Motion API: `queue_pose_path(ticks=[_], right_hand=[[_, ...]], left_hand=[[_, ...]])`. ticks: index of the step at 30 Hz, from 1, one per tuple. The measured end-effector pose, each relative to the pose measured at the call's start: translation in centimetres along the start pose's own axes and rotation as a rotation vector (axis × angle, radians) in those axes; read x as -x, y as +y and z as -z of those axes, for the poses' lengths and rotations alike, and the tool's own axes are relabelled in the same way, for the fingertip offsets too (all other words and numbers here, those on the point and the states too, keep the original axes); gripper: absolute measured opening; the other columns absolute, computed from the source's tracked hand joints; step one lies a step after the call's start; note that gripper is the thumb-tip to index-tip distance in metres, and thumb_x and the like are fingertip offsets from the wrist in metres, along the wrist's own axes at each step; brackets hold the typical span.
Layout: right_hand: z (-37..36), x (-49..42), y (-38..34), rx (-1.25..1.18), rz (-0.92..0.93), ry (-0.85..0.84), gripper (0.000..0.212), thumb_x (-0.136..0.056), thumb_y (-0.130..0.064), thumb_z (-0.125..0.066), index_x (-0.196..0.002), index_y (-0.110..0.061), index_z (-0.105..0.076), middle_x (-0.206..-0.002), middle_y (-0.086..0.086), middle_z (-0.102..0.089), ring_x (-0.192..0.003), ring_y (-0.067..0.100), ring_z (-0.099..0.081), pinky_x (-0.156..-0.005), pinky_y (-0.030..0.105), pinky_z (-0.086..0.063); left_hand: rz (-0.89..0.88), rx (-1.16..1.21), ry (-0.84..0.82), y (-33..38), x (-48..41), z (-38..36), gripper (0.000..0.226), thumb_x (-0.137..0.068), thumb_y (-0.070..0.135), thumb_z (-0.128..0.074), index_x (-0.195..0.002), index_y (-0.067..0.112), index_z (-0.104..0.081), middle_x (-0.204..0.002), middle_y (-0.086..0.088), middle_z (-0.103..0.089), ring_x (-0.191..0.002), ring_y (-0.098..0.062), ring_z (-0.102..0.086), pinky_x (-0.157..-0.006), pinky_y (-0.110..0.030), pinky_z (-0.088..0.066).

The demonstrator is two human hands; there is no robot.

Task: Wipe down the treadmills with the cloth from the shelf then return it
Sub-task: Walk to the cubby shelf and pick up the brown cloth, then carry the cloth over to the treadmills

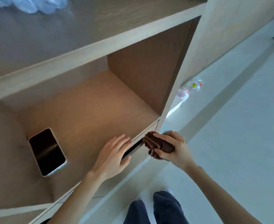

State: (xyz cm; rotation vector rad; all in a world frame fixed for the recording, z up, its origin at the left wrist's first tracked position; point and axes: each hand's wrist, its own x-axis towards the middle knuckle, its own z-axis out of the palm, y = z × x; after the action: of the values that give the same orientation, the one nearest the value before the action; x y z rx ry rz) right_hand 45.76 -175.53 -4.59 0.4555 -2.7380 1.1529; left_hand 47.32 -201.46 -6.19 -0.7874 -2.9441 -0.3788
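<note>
A single wide-angle view from the person's head looks steeply down and forward, tilted so the straight edges slant across the frame. The wooden shelf [84,101] fills the left and centre, very close, its open compartment seen from above. Both forearms reach in from the near edge, the left hand [112,156] and right hand [173,147] close to the lens. The pale floor [230,126] runs along the right, with the person's legs [157,209] directly below.
</note>
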Motion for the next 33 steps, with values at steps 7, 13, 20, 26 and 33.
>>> queue_pose_path(ticks=[7,13,20,26,33], right_hand=[[5.6,9.8,3.6,-0.043,-0.333,0.192,0.044,-0.067,-0.054,-0.069,-0.11,-0.046,-0.063,-0.098,-0.019,-0.058,-0.094,0.01,-0.057,-0.085,0.046,-0.047],[10.0,18.8,6.1,0.024,-0.611,0.335,0.049,-0.062,-0.063,-0.07,-0.106,-0.042,-0.067,-0.094,-0.015,-0.057,-0.091,0.012,-0.056,-0.085,0.042,-0.047],[15.5,29.2,8.3,0.073,-0.843,0.565,0.039,-0.063,-0.036,-0.081,-0.101,-0.036,-0.071,-0.091,-0.015,-0.059,-0.089,0.008,-0.057,-0.081,0.041,-0.049],[22.9,38.1,11.2,0.006,-0.987,0.799,0.043,-0.065,-0.026,-0.083,-0.097,-0.049,-0.067,-0.093,-0.013,-0.06,-0.093,0.015,-0.062,-0.082,0.046,-0.051],[33.0,45.9,12.7,0.063,-1.009,1.025,0.04,-0.066,-0.019,-0.083,-0.097,-0.04,-0.07,-0.095,-0.012,-0.059,-0.098,0.019,-0.061,-0.089,0.051,-0.048]], left_hand=[[-0.354,0.089,-0.096,8.6,-6.6,-2.1,0.048,-0.089,0.042,-0.053,-0.131,0.017,-0.055,-0.136,-0.001,-0.053,-0.131,-0.019,-0.043,-0.112,-0.038,-0.025],[-0.567,0.049,-0.225,17.4,-10.7,-5.1,0.058,-0.087,0.053,-0.051,-0.132,0.016,-0.054,-0.138,-0.003,-0.052,-0.133,-0.022,-0.042,-0.108,-0.044,-0.031],[-0.72,0.034,-0.382,29.1,-13.2,-9.4,0.065,-0.089,0.061,-0.035,-0.14,0.023,-0.044,-0.146,0.0,-0.042,-0.139,-0.02,-0.031,-0.113,-0.042,-0.021],[-0.902,0.004,-0.375,40.9,-16.1,-10.4,0.057,-0.088,0.055,-0.038,-0.132,0.023,-0.055,-0.136,-0.003,-0.054,-0.129,-0.022,-0.046,-0.108,-0.044,-0.032],[-0.985,0.087,-0.246,55.8,-18.9,-10.1,0.057,-0.088,0.049,-0.033,-0.126,0.017,-0.06,-0.13,-0.01,-0.058,-0.12,-0.03,-0.055,-0.101,-0.05,-0.041]])
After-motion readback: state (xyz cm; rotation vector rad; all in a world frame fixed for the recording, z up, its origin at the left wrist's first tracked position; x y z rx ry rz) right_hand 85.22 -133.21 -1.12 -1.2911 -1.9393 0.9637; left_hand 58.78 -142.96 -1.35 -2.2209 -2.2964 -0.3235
